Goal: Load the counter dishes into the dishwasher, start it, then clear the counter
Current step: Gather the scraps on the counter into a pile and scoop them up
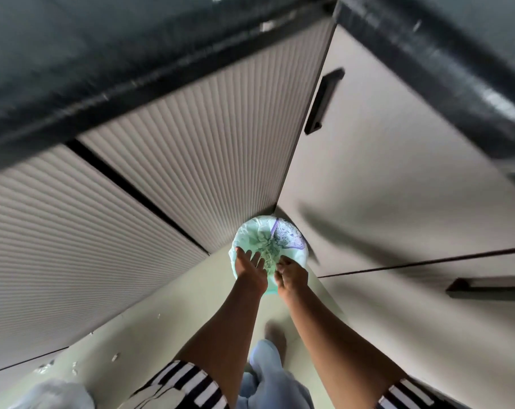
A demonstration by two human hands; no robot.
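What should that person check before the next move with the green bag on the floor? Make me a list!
1. Green bag spread open at the top: ok.
2. Left hand free, fingers straight: ok.
3. Right hand holding something: cannot tell; its fingers curl down at the bag.
4. Floor clean: not ok; white bits lie off to the left.
5. Cupboard doors beside the bag shut: ok.
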